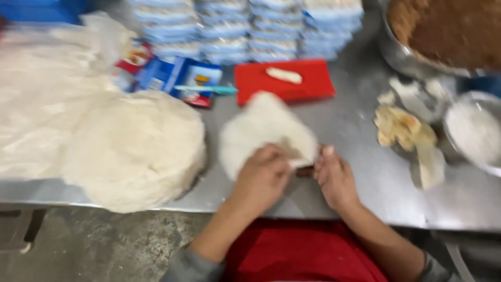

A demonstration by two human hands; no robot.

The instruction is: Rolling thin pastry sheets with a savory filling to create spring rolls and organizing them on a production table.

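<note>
Both hands down at the near edge of the steel bench [344, 120], working one thin white wrapper sheet [261, 128]. Left hand [263, 175] lies on the sheet's near corner, fingers curled, pressing or folding the edge over. Right hand [334, 175] just beside it, fingers bent in on the sheet's right corner, thumb up. A small dark strip [305, 171] sits between the two hands, probably filling; too blurred to be sure. Neither hand is spread wide; both are half-closed on the sheet.

The sheet lies flat on the bench, centre front, its far edge close to a red tray [308, 83]. One finished pale roll [284, 75] rests on that tray. Left of the sheet, a thick stack of wrappers [135, 149], more under clear plastic behind it. A blue-and-red carton [177, 75] with a teal-handled tool [206, 89] on it lies flat beside the tray. Stacked packets [250, 28] line the back. Far right: metal bowl of brown filling [449, 28], a smaller bowl with something white [472, 130], torn wrapper scraps [404, 128] near them.
</note>
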